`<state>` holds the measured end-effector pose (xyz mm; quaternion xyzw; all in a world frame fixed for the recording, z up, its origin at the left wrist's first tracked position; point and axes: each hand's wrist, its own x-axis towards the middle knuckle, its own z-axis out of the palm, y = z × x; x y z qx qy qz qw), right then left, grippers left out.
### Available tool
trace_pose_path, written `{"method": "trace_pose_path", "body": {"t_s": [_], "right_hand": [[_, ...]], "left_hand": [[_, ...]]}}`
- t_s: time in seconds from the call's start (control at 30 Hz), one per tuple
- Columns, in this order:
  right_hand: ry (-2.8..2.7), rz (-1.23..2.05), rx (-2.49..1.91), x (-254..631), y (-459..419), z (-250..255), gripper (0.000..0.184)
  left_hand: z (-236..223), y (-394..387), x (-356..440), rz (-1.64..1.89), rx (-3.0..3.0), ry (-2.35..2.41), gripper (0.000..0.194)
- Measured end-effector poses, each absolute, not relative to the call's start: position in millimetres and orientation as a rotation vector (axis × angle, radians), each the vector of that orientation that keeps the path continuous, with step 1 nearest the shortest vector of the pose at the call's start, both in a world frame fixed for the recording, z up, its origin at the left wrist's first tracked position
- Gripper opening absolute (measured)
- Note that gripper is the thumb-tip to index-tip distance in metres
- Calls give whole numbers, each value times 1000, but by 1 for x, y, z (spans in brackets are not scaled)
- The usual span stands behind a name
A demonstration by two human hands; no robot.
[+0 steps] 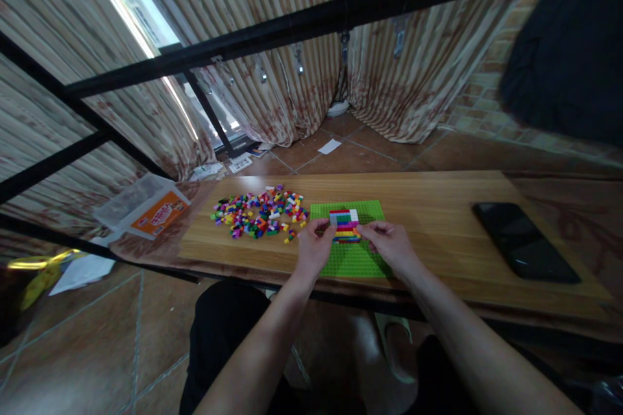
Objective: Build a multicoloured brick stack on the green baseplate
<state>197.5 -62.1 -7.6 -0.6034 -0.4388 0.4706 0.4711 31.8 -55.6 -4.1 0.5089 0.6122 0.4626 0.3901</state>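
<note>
A green baseplate [363, 211] lies on the wooden table [438, 220] in front of me. A small block of stacked coloured bricks [344, 224] stands on it, white on top, then red, green, pink and yellow rows. My left hand [314, 248] pinches the block's left side with thumb and fingers. My right hand [389, 243] pinches its right side at the lower rows. Both hands rest on the baseplate. A pile of loose coloured bricks [260, 213] lies on the table to the left of the plate.
A black phone [523, 241] lies flat at the table's right. A clear plastic box with an orange label [146, 209] sits at the left end. A black metal frame [341, 10] crosses overhead. Curtains and a tiled floor lie beyond.
</note>
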Motion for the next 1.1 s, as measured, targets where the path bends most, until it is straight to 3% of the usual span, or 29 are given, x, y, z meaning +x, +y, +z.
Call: {"method": "trace_pose_path", "body": {"t_s": [0.57, 1.1], "right_hand": [[-1143, 1114, -1507, 200, -58, -13, 57], [-1263, 973, -1535, 199, -59, -20, 53]], "left_hand": [[-5, -56, 34, 1173, 1286, 1547, 22], [-4, -54, 35, 1155, 1307, 1503, 27]]}}
